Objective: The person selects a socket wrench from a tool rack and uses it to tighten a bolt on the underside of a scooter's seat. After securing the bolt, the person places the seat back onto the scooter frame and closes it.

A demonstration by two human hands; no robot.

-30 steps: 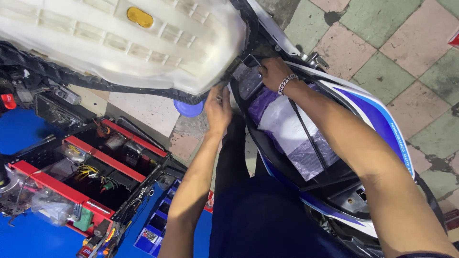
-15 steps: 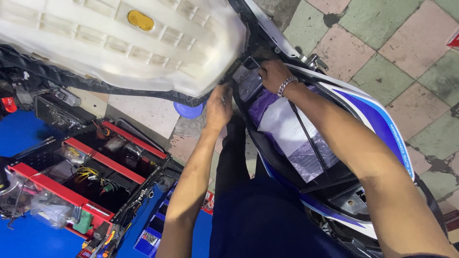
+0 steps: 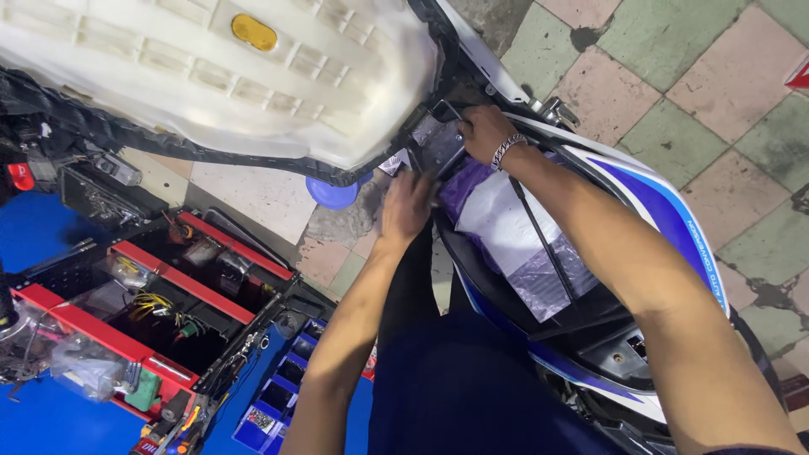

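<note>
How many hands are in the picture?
2. The left hand rests at the front edge of the scooter's storage box, under the raised seat. The right hand grips the part by the hinge.

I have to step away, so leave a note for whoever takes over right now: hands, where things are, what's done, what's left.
Left hand: reaching into the front of the scooter's under-seat compartment, fingers at the dark part by the seat hinge; grip hidden.
Right hand: on that same dark part from the other side, bracelet on the wrist; grip unclear.
Seat: tipped up, pale underside showing.
A white and purple plastic bag lies in the compartment.
Red tool chest stands open at the left.
Done: seat raised. Left: the part is not yet out.
</note>
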